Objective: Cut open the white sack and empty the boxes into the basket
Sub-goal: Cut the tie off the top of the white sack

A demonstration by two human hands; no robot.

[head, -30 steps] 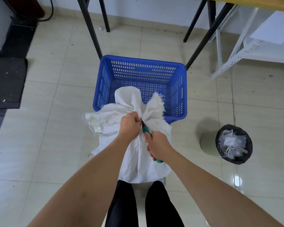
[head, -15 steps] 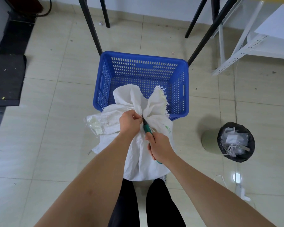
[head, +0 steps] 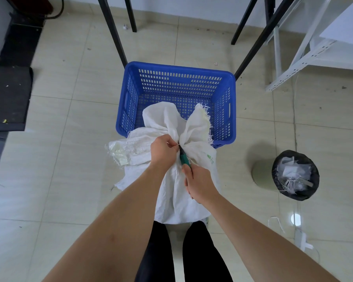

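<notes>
Sack stands at frame centre, its tied neck leaning over the blue basket rim. Left hand pinches the neck; right hand curls round a green cutter, blade at the tie.

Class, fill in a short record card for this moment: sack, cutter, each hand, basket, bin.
sack: white woven sack, neck bunched, top leaning over the near rim of the basket
cutter: green-handled cutter, tip at the bunched neck
left hand: pinches the neck
right hand: grips the cutter
basket: blue plastic basket, no boxes visible
bin: black-lined waste bin, right, holding scraps
</notes>
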